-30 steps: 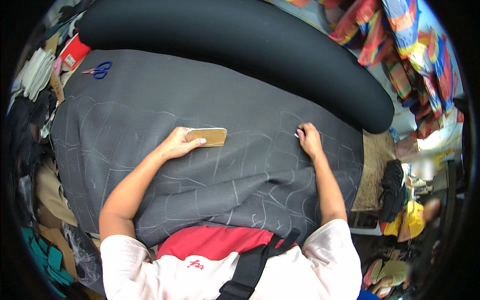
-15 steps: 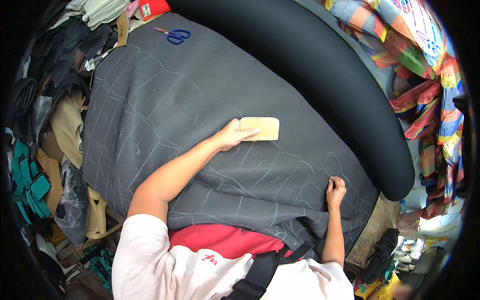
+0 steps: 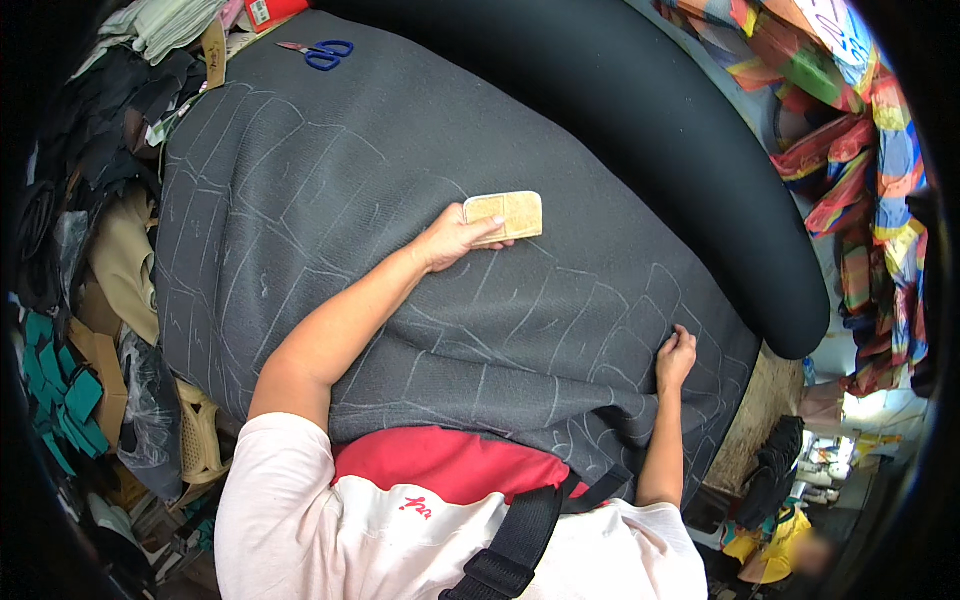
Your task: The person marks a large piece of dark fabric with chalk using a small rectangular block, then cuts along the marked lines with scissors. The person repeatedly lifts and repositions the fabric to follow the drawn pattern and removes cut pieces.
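My left hand (image 3: 455,238) grips a flat tan rectangular piece (image 3: 521,214) with rounded corners, pale edges and a line across it. The thumb lies on top and the fingers curl beneath. Under both hands spreads a large dark grey cloth (image 3: 420,130), covered with pale chalk-like outlines and rumpled along its near side. Further right, my right hand (image 3: 677,360) is at the cloth's right part, its fingers pinched together. Whatever they may hold is too small or hidden to make out.
Blue-handled scissors (image 3: 325,54) lie on the cloth's far left. A thick black roll (image 3: 640,120) curves along the far and right sides. Dark scraps (image 3: 90,120), green pieces (image 3: 60,385) and a tan plastic stool (image 3: 202,435) crowd the left; colourful mesh bundles (image 3: 840,170) stand right.
My left hand has lifted the tan piece slightly, tilting it. My right hand has shifted a little farther from my body, still pinched. The whole view has turned slightly.
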Demonstrator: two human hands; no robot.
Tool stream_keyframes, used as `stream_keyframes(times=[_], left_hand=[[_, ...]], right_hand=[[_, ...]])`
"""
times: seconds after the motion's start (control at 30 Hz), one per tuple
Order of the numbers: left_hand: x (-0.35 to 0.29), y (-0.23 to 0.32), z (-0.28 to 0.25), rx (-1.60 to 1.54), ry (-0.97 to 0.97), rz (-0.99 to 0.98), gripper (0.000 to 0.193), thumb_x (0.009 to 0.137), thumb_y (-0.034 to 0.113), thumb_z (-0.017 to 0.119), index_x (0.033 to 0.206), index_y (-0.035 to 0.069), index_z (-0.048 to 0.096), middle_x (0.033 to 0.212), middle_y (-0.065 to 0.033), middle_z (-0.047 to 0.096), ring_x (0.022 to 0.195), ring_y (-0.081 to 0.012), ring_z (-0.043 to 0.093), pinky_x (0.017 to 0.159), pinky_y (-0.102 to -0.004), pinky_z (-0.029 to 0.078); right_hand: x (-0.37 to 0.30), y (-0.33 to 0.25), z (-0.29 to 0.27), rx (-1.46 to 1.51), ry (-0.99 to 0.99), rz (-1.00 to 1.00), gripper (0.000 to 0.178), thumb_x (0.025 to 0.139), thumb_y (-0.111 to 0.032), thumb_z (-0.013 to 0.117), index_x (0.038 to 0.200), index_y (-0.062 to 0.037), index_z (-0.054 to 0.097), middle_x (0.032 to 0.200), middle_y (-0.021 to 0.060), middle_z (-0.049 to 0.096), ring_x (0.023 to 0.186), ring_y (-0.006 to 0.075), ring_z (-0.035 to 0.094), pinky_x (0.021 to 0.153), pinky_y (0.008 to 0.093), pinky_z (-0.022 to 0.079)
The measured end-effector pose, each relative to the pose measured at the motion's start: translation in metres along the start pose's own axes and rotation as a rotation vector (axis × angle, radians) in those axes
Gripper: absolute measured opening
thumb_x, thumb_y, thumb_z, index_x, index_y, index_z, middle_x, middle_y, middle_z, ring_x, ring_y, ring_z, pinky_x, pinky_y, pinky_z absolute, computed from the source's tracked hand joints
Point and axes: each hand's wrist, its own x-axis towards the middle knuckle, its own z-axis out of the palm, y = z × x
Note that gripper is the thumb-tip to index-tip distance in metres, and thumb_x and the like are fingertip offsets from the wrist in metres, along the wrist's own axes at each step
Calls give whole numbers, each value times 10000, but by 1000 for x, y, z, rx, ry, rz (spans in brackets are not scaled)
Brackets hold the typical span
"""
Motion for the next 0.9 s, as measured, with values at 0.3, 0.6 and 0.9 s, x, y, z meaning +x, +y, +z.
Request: stream_keyframes(times=[0.3,0.6,0.9], left_hand=[[-16,50,-10,303,104,35,402,922,294,529,1140,-43,539,1003,-129,638,844,-174,644,747,-273,522],[-152,111,-103,1435,520,-398,688,897,527,403,1367,29,344,1424,-157,309,1331,-307,250,1073,-506,113],[-100,46,-108,1537,491,-226,692,928,531,265,1441,75,177,1521,-74,98,1396,-311,-63,1041,-605,-103]], right_hand=[[-31,34,-74,453,-36,537,189,910,-36,358,967,3,533,575,27,506,430,94,495,405,252,410],[-110,36,-152,-189,3,816,553,859,-443,504,837,100,608,740,267,617,738,388,610,695,420,463],[-98,50,-66,-299,36,1015,765,655,-731,580,823,11,662,859,224,638,834,381,619,769,455,468]])
